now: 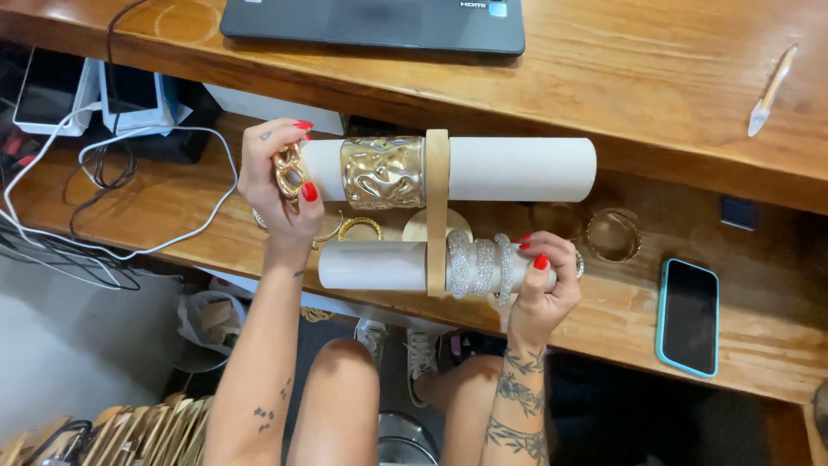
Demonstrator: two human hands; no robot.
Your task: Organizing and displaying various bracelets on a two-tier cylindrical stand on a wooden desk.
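The left hand (285, 185) is clenched around a chunky gold chain-link bracelet (290, 173) at the left end of the upper white roll (517, 168) of a two-tier wooden display stand (437, 211), whose long axis runs sideways. The right hand (543, 276) grips the lower roll's right end beside three sparkling silver bangles (481, 266).

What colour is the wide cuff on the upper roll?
Shiny gold, with a dented, hammered surface: wide cuff, head view.

1. Bright, even, warm light from above.
2. Soft glare on the wooden desk (655, 78) and the gold cuff (382, 172).
3. Floor area below dim, shadowed.
4. Focus sharp; slight wide-angle bending at the edges.
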